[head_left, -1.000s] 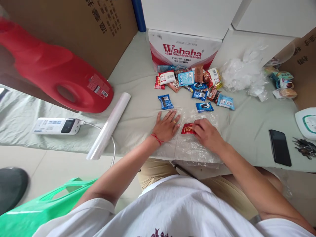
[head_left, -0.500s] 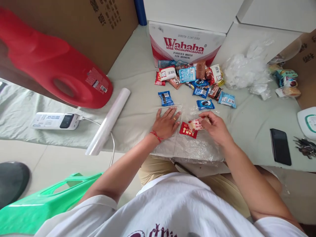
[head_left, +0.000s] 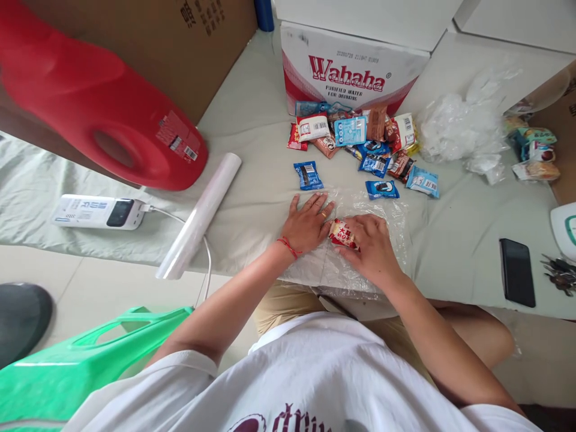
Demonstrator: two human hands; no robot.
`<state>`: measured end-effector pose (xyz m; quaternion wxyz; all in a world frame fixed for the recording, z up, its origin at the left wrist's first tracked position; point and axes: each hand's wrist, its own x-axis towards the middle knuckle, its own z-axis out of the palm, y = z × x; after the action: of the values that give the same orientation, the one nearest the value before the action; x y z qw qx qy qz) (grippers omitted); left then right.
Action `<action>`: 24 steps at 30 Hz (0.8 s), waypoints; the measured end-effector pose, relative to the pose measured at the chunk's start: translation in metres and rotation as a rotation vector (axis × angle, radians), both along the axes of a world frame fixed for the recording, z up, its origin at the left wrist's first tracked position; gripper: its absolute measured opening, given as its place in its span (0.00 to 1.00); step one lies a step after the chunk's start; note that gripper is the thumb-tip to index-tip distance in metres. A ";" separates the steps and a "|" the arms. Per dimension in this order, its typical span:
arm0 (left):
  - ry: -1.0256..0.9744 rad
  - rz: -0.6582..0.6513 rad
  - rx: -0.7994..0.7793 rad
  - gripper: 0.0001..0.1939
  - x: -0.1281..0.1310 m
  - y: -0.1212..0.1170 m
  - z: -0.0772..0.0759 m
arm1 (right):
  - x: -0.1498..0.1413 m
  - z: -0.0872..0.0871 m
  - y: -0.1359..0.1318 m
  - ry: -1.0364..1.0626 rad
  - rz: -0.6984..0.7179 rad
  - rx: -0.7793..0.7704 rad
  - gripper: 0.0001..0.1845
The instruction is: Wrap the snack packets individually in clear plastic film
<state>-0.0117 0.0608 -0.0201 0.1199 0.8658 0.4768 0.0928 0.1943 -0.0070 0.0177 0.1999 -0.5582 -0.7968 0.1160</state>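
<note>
My left hand (head_left: 306, 227) lies flat, fingers spread, on the left part of a sheet of clear plastic film (head_left: 330, 271). A white-and-red wrapped snack packet (head_left: 344, 233) is between the thumb and fingers of my right hand (head_left: 371, 247). It sits low over the film, where a red packet lies almost wholly covered by it. Beyond my hands are two blue snack packets (head_left: 308, 175), (head_left: 382, 189) lying apart. Behind them a heap of mixed snack packets (head_left: 351, 131) rests against the Wahaba-style white-and-red water carton (head_left: 348, 69).
A roll of clear film (head_left: 199, 217), a white power bank (head_left: 96, 212) with a cable and a large red jug (head_left: 130, 114) stand left. On the right are crumpled clear bags (head_left: 463, 129), bagged snacks (head_left: 535, 150), a black phone (head_left: 517, 273) and keys (head_left: 558, 273). A green plastic basket (head_left: 90, 360) is below left.
My right hand has moved left and down with the white-and-red packet, bringing it over the red packet. My left hand stays flat on the film. The view has shifted slightly.
</note>
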 end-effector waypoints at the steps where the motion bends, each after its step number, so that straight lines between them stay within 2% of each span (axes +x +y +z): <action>1: -0.001 0.001 0.001 0.29 0.000 0.000 0.000 | -0.002 -0.001 0.000 -0.002 0.025 -0.014 0.26; 5: -0.022 0.006 0.006 0.29 -0.001 0.000 0.001 | 0.002 -0.003 -0.002 0.088 0.049 0.008 0.19; 9: -0.043 -0.001 0.000 0.29 -0.001 0.000 0.002 | 0.015 -0.012 -0.003 0.142 0.079 0.063 0.17; 12: -0.057 0.003 0.002 0.30 -0.002 0.000 0.003 | 0.020 -0.021 -0.001 0.122 0.095 0.014 0.20; 14: -0.068 0.004 0.004 0.30 -0.002 -0.001 0.003 | 0.023 -0.021 0.000 0.106 0.127 -0.021 0.25; 16: -0.075 0.004 0.002 0.30 -0.002 -0.001 0.004 | 0.026 -0.012 0.003 0.099 0.163 -0.028 0.32; 18: -0.080 0.004 -0.002 0.29 -0.002 -0.001 0.004 | 0.031 0.003 0.013 0.122 0.149 -0.010 0.32; 20: -0.084 0.005 -0.003 0.28 -0.003 -0.001 0.003 | 0.036 0.020 0.032 0.164 0.061 0.027 0.25; 22: -0.085 0.006 0.005 0.28 -0.004 -0.001 0.003 | 0.035 0.034 0.062 0.179 -0.023 0.063 0.16; 24: -0.079 0.007 0.018 0.28 -0.004 -0.001 0.003 | 0.025 0.041 0.100 0.118 -0.019 0.071 0.13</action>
<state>-0.0160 0.0595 -0.0176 0.1306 0.8609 0.4737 0.1318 0.2190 0.0934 0.0588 0.2672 -0.5505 -0.7820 0.1185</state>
